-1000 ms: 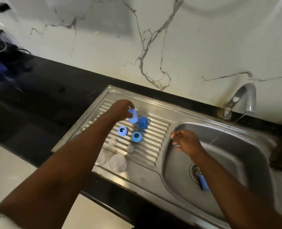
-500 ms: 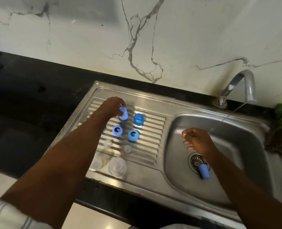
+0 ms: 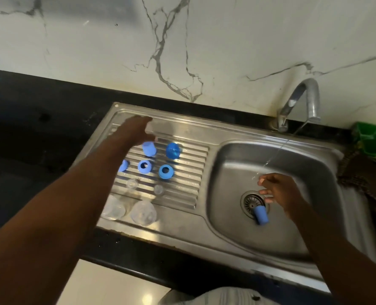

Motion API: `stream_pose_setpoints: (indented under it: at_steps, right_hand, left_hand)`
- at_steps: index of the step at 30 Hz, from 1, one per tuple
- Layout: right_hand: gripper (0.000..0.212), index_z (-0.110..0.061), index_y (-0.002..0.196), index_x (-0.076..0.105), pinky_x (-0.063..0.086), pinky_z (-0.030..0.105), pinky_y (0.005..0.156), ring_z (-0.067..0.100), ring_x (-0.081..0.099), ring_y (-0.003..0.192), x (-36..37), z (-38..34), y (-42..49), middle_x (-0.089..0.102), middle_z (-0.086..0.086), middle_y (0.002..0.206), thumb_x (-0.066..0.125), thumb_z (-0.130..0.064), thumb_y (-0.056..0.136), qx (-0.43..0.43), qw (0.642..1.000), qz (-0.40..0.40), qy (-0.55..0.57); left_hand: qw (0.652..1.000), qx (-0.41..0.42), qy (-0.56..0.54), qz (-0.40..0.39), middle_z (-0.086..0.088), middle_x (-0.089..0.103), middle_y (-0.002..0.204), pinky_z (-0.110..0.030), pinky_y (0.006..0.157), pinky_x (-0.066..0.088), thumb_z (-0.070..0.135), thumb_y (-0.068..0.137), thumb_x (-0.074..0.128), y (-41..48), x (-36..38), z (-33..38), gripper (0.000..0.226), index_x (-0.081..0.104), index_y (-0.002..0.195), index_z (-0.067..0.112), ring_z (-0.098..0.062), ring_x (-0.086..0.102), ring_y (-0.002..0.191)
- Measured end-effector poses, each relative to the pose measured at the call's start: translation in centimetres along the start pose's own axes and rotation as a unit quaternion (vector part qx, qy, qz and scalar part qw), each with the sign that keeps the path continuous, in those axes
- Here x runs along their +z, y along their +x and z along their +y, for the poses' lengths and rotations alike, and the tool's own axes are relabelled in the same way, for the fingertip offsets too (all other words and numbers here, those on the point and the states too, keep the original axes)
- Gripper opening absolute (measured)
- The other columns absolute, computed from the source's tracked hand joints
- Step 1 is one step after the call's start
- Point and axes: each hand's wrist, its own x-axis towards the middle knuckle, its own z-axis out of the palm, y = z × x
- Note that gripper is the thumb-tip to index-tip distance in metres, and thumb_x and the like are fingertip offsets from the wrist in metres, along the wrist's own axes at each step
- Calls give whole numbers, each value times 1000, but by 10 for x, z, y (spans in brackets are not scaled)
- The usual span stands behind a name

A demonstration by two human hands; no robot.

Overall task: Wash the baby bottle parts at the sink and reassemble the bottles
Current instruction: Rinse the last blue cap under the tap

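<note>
Left hand (image 3: 138, 128): over drainboard (image 3: 189, 133), fingers extended, empty (blurred); upright blue cap (image 3: 149, 149) just below palm.
Right hand (image 3: 277, 191): in basin (image 3: 226, 216) under water stream (image 3: 277, 153), fingers loosely curled, nothing held.
Likely target: fallen blue cap (image 3: 260, 215), on its side by drain (image 3: 251, 201), just beside right hand, long axis drain-to-near-wall. Left hand well apart.

On the ribbed drainboard (image 3: 189, 164) a cylindrical blue cap (image 3: 149, 149) and a domed blue cap (image 3: 173, 150) stand side by side. Nearer, the left ring (image 3: 144, 166) and right ring (image 3: 166, 171), both blue, lie flat with their holes up. A third blue piece (image 3: 124, 165) is partly hidden to their left. Nearer still sit two small clear nipples (image 3: 132, 184) (image 3: 159, 189), then two clear bottles (image 3: 113, 209) (image 3: 143, 213) at the front edge. A fallen blue cap (image 3: 261, 214) lies on its side in the basin (image 3: 231, 230), at the drain.
</note>
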Motion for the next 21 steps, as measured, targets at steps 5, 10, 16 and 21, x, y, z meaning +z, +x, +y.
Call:
stream_pose_setpoints:
  at_steps: [5, 10, 16, 21]
  right_hand:
    - [15, -14, 92, 67, 49, 26, 56, 24, 63, 65, -33, 37, 13, 71, 17, 96, 56, -5, 95, 49, 998, 27, -41]
    - [9, -9, 84, 71, 56, 37, 62, 31, 68, 65, -31, 71, 30, 71, 18, 81, 63, -10, 85, 86, 981, 17, -176]
    - [53, -9, 109, 63, 46, 30, 77, 35, 62, 103, -15, 96, 23, 64, 14, 113, 65, -52, 78, 80, 921, -37, -379]
    - [45, -18, 109, 70, 52, 37, 89, 31, 63, 103, -5, 103, 28, 67, 9, 115, 51, -53, 87, 101, 919, -26, -381]
  left_hand:
    - [987, 77, 3, 142, -15, 64, 117, -43, 93, 46, 27, 93, 67, -19, 18, 60, 35, 64, 124, 13, -36, 60, 110]
    - [987, 140, 11, 80, -11, 66, 105, -46, 84, 53, 31, 90, 63, -40, 60, 121, 26, 69, 112, 19, -36, 64, 100]
    - [989, 149, -12, 14, -12, 71, 100, -46, 83, 54, 30, 86, 58, -61, 94, 178, 26, 74, 101, 17, -35, 66, 97]
    - [989, 146, 13, -35, -15, 70, 99, -43, 77, 53, 38, 81, 43, -79, 119, 204, 43, 74, 100, 15, -37, 66, 93]
